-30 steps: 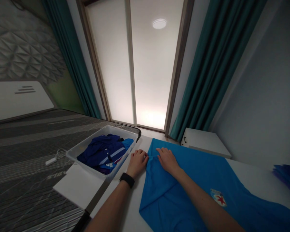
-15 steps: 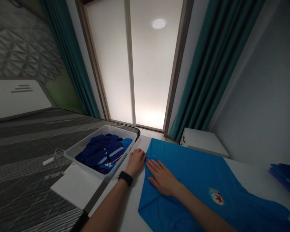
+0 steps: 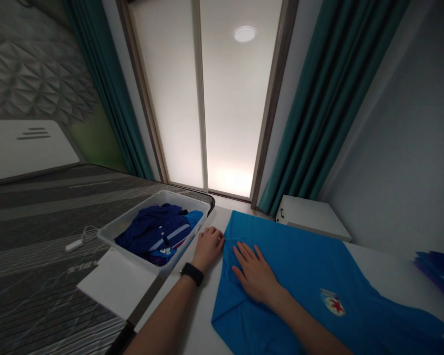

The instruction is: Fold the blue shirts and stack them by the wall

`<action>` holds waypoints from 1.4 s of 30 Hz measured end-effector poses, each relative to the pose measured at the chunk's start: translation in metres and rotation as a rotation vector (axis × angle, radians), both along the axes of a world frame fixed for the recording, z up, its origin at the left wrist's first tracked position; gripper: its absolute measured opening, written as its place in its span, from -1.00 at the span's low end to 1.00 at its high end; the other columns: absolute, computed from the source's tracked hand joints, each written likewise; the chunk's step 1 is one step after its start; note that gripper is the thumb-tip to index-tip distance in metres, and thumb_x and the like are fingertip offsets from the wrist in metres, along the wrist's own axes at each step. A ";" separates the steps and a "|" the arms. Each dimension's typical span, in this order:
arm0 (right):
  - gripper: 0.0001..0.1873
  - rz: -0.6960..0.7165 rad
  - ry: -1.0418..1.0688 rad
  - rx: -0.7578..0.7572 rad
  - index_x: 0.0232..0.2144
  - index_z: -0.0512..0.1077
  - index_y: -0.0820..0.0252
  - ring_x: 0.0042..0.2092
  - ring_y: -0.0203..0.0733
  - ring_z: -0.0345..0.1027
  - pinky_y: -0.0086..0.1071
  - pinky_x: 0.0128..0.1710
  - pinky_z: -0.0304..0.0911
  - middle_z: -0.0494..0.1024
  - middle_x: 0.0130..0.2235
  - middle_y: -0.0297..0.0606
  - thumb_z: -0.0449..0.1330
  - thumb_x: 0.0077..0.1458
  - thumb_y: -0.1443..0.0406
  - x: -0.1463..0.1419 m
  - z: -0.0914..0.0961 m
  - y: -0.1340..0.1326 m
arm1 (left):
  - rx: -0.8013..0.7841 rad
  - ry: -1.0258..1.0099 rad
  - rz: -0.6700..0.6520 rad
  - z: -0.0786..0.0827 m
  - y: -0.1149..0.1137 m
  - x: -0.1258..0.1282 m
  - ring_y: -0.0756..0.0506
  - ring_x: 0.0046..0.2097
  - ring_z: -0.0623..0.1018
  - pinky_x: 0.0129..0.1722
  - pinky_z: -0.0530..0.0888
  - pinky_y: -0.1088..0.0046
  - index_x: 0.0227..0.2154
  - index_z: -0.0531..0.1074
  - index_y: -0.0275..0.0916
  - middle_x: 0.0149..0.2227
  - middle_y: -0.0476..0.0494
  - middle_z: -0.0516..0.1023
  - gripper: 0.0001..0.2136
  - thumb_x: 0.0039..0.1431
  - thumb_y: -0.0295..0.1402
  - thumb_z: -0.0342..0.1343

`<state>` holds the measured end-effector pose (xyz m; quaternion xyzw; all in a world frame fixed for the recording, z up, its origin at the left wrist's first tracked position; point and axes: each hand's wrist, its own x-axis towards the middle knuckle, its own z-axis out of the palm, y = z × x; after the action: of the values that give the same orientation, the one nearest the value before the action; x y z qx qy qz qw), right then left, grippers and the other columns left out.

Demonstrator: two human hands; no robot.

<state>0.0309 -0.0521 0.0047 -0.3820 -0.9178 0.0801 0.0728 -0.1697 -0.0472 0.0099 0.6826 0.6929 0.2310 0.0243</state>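
A bright blue T-shirt with a small red-star badge lies spread over the white tabletop, its lower left part creased. My left hand, with a black watch on the wrist, has its fingers curled at the shirt's left edge and pinches the cloth there; the fingertips are partly hidden. Flat on the shirt, just right of that edge, rests my right hand, fingers spread and holding nothing.
Left of my hands stands a clear plastic bin with crumpled dark blue clothes inside. Folded blue and purple garments lie at the far right. A white cabinet stands beyond the table, and a white cable plug lies on the dark bed.
My right hand has slid a little to the right across the shirt, away from its left edge, with the fingers more spread. My left hand has stayed at the edge.
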 end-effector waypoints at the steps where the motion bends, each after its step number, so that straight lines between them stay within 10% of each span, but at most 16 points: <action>1: -0.34 -0.010 -0.002 0.004 0.35 0.03 0.22 0.40 -0.05 -0.24 0.02 0.36 -0.34 -0.02 0.39 -0.16 -0.29 0.36 0.02 0.001 0.002 0.002 | 0.000 -0.001 0.001 0.000 0.000 0.000 -0.21 -0.02 0.42 -0.04 0.28 0.22 -0.27 0.46 -0.18 -0.13 -0.16 0.50 -0.88 0.29 -0.37 0.02; 17: -0.32 0.036 -0.042 -0.038 0.37 -0.04 0.20 0.41 -0.09 -0.32 0.00 0.36 -0.34 -0.11 0.41 -0.22 -0.26 0.35 -0.01 -0.002 0.005 0.024 | 0.040 0.033 -0.035 0.004 -0.007 0.005 -0.21 0.02 0.44 0.00 0.31 0.21 -0.10 0.43 -0.16 -0.05 -0.17 0.49 -0.83 0.31 -0.37 -0.01; 26: -0.33 0.046 -0.059 -0.025 0.36 -0.03 0.22 0.41 -0.08 -0.33 0.01 0.36 -0.37 -0.12 0.41 -0.20 -0.25 0.34 0.03 -0.002 0.003 0.025 | -0.035 0.127 -0.353 0.004 -0.060 0.011 -0.19 0.37 0.10 0.31 0.12 0.16 0.34 0.02 -0.18 0.37 -0.19 0.09 -0.47 0.37 -0.22 -0.07; 42: -0.19 0.034 -0.077 -0.093 0.38 -0.11 0.21 0.42 -0.09 -0.42 -0.02 0.35 -0.49 -0.20 0.42 -0.23 -0.27 0.27 -0.14 -0.002 0.010 0.023 | -0.233 0.217 -0.528 0.015 -0.112 -0.021 -0.31 0.39 0.00 0.34 -0.01 -0.05 0.39 -0.25 -0.10 0.41 -0.23 -0.11 -0.19 0.25 0.09 -0.02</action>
<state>0.0285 -0.0290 0.0150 -0.3722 -0.9215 0.1093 0.0183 -0.1911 -0.1591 0.0252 0.8522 0.5122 0.0617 0.0874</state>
